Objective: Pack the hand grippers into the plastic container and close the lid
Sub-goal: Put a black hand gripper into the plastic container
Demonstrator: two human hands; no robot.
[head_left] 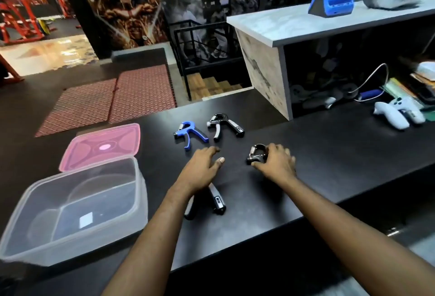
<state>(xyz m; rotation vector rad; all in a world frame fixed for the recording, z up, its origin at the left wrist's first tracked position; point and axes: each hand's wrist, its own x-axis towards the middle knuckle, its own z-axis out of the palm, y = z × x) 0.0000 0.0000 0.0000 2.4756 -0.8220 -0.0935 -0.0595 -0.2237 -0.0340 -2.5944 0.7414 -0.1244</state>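
Here, right hand (276,162) curled over a black gripper (256,154) on the dark bench (329,159), fingers wrapped round its handles, spring end poking out leftward. Left hand (203,166) open, palm down, fingers spread, holding nothing, hovering above another black gripper (215,201) whose handles point toward the near edge. Farther back, side by side and apart from both hands, a blue gripper (189,133) and a grey-black gripper (224,126). At left, clear container (70,211) empty and uncovered, pink lid (103,146) flat just behind, touching its rim.
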